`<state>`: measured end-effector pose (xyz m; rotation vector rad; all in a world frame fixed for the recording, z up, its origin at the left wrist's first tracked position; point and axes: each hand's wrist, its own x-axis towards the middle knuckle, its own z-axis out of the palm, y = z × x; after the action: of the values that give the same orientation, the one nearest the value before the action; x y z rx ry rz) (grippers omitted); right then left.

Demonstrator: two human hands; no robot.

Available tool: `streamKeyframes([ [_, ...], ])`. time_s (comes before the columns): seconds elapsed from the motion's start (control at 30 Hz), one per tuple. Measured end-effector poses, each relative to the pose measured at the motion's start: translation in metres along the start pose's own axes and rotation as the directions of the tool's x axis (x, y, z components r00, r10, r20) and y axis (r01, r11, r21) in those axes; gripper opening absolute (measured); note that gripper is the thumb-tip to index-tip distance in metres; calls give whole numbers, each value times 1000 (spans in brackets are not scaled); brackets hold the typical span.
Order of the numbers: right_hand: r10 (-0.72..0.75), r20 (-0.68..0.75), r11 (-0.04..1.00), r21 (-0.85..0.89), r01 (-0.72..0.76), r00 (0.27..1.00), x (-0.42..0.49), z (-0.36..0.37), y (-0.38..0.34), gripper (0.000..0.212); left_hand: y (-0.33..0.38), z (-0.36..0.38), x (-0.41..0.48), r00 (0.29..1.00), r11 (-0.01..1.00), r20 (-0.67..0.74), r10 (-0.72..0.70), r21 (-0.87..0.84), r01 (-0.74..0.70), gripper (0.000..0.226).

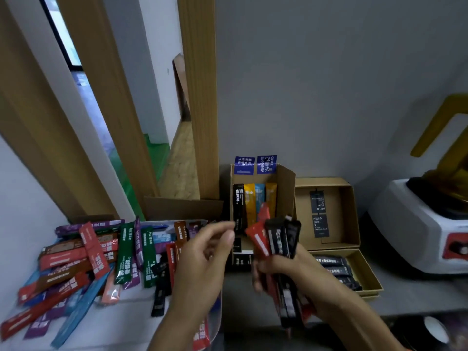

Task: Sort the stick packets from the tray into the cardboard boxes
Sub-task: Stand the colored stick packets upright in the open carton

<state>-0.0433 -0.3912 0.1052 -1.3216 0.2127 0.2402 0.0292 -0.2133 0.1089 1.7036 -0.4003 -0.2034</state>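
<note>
Your right hand (273, 272), in the lower middle of the frame, grips a bundle of red and black stick packets (277, 243), which fan upward. Your left hand (202, 259) is just left of it with fingers loosely bent. Its thumb and forefinger are near the lower end of a black packet (238, 206) standing in the tall cardboard box (286, 191); whether they pinch it, you cannot tell. Many coloured packets (83, 259) lie in the tray (121, 320) at lower left. Right of the tall box, a flat box (368, 273) holds black packets.
</note>
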Motion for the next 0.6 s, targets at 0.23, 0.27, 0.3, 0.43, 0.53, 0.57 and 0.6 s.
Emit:
streamKeyframes([
  [0.23, -41, 427, 880, 443, -169, 903, -21, -1, 28, 26, 22, 21, 17, 922, 966, 380, -71, -205, 159, 16],
  [0.27, -52, 416, 871, 463, -162, 908, -21, -3, 30, 29, 22, 23, 18, 946, 957, 318, -69, -246, 152, 14],
  [0.3, -50, 392, 873, 464, -151, 918, -22, -8, 32, 32, 21, 23, 20, 967, 947, 241, -81, -283, 150, 14],
  [0.43, 103, 113, 949, 287, -132, 988, -33, -34, 39, 49, 22, 10, 34, 989, 913, -81, -122, -401, 80, 16],
  [0.53, 152, -236, 977, 184, -109, 960, -37, -39, 36, 48, 25, 4, 39, 991, 955, -108, -82, -293, 47, 15],
  [0.57, 102, -331, 992, 106, -70, 938, -35, -34, 32, 42, 25, 5, 39, 993, 963, -88, -79, -266, 53, 15],
  [0.6, 44, -407, 999, 19, -39, 913, -32, -29, 28, 41, 25, 6, 39, 995, 964, -69, -78, -258, 58, 15],
])
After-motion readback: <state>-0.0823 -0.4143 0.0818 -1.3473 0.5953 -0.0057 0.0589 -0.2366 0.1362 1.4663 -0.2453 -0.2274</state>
